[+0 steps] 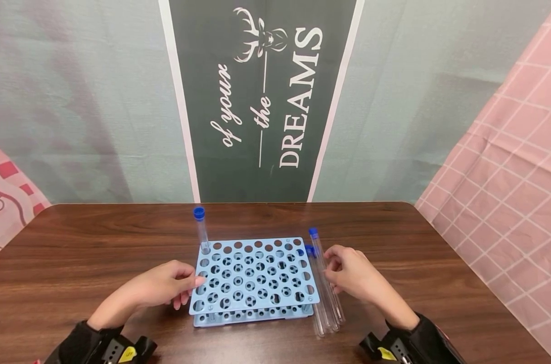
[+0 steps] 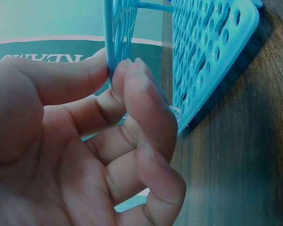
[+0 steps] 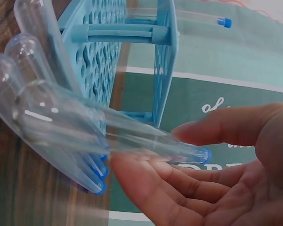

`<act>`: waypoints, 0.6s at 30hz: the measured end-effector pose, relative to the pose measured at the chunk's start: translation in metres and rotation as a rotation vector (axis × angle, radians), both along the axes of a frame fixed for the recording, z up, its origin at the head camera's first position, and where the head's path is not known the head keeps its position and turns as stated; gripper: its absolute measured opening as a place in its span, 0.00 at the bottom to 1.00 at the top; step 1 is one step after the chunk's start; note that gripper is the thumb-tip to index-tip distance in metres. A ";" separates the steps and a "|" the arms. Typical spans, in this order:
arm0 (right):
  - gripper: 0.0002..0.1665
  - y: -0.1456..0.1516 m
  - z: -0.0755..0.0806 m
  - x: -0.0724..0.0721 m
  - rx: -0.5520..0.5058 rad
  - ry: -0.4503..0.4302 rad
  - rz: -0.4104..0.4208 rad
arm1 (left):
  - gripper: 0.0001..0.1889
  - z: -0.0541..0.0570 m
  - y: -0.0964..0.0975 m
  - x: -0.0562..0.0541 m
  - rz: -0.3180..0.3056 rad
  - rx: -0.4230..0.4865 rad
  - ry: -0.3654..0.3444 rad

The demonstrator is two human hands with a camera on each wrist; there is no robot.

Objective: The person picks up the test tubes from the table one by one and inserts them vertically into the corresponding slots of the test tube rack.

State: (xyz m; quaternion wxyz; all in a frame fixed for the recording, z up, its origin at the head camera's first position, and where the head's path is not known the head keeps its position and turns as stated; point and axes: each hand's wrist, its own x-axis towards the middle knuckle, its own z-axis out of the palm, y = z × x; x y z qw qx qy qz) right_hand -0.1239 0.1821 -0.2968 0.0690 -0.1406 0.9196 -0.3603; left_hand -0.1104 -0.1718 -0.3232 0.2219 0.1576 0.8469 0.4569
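A light-blue test tube rack [image 1: 239, 312] stands on the table, with one blue-capped test tube [image 1: 202, 231] upright in its far left corner hole. My left hand [image 1: 166, 284] pinches the left edge of the rack's top plate between thumb and fingers, as the left wrist view shows close up. On the other side, my right hand [image 1: 355, 272] holds a clear test tube [image 3: 132, 136] between thumb and fingertips. That tube is tilted, its blue cap pointing away from me. Beneath it, several more capped tubes [image 3: 30, 56] lie beside the rack's right side.
The brown wooden table [image 1: 98, 232] ends at a hanging cloth backdrop [image 1: 375, 167] with a dark lettered panel. Pink checked cloth [image 1: 521, 167] hangs along the right side. Another pink patterned cloth [image 1: 7, 187] is at the far left.
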 end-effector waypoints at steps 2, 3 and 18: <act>0.14 0.001 0.000 0.000 -0.006 0.002 0.006 | 0.18 0.000 0.000 0.000 0.000 0.002 0.000; 0.14 0.001 0.001 0.000 -0.012 0.002 0.010 | 0.18 0.000 0.000 0.000 0.000 0.002 0.000; 0.07 0.001 0.003 0.000 -0.057 0.014 -0.009 | 0.18 0.001 0.000 0.001 0.001 0.003 -0.005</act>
